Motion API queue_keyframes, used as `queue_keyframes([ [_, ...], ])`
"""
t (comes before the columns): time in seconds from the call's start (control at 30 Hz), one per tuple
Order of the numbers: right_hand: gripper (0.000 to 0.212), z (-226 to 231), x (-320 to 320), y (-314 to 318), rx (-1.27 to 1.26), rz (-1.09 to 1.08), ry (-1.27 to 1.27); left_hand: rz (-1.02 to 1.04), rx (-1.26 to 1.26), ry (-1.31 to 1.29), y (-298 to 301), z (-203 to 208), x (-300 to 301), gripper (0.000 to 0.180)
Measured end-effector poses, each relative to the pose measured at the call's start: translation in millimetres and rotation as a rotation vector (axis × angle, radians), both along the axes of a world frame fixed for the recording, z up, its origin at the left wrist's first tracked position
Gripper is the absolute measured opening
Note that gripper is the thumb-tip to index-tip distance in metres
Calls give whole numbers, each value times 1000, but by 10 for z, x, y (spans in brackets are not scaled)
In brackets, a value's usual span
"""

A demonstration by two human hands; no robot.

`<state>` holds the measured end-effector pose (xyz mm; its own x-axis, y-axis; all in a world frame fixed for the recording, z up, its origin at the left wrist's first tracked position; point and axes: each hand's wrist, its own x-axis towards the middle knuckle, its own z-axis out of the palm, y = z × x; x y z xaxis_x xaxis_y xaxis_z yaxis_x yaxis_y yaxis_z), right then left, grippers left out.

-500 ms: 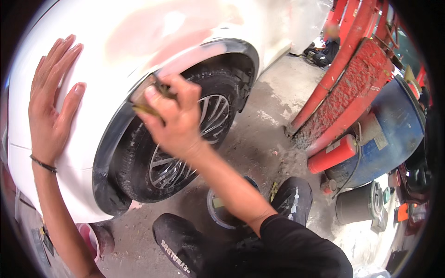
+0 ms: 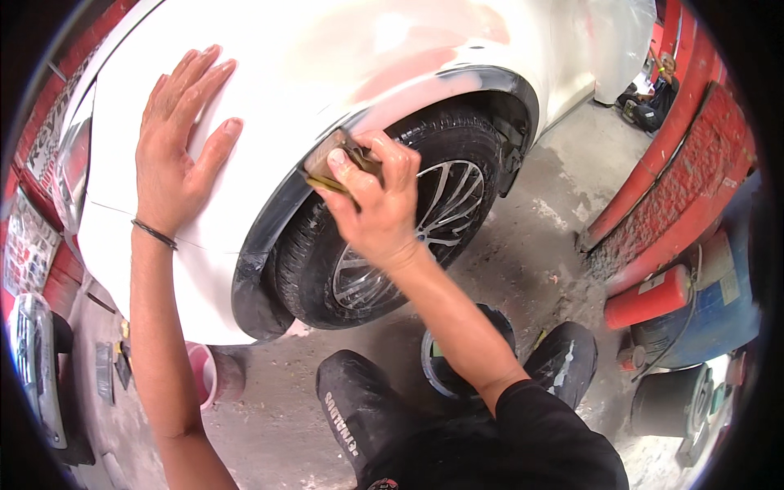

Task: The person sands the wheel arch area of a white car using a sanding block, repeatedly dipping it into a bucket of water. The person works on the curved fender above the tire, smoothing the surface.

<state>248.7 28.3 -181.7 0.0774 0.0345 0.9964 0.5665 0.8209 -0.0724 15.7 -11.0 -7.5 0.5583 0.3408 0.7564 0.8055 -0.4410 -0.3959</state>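
Observation:
A white car's front fender (image 2: pixel 278 90), with pinkish filler patches, fills the upper middle. My left hand (image 2: pixel 181 151) lies flat on its white panel, fingers spread, a dark band round the wrist. In my right hand (image 2: pixel 377 196) is a sanding block (image 2: pixel 323 157) with a brownish sheet folded about it. I press it against the edge of the wheel arch, where the white paint meets the dark sanded rim (image 2: pixel 260 237). The fingers cover part of the block. Below the hand sits the black tire (image 2: pixel 304 286) with its silver spoked wheel (image 2: pixel 449 196).
A dark bucket (image 2: pixel 428 359) stands between my knees, a pink bucket (image 2: pixel 204 384) near my left forearm. Right lie a red cylinder (image 2: pixel 649 298), a blue drum (image 2: pixel 719 318) and a red post (image 2: pixel 686 180). Another person (image 2: pixel 653 102) sits on the floor at the far right.
The view has turned left, so the car and both hands appear farther right. My left hand stays flat on the panel; the right keeps the block at the arch edge.

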Motion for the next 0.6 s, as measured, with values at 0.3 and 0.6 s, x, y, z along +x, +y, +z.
queue_keyframes([
  [0.3,31,457,755,730,-300,-12,785,28,-20,10,-152,83,-13,55],
  [0.6,42,119,827,542,-179,-84,380,23,-23,14,-85,45,101,56],
])
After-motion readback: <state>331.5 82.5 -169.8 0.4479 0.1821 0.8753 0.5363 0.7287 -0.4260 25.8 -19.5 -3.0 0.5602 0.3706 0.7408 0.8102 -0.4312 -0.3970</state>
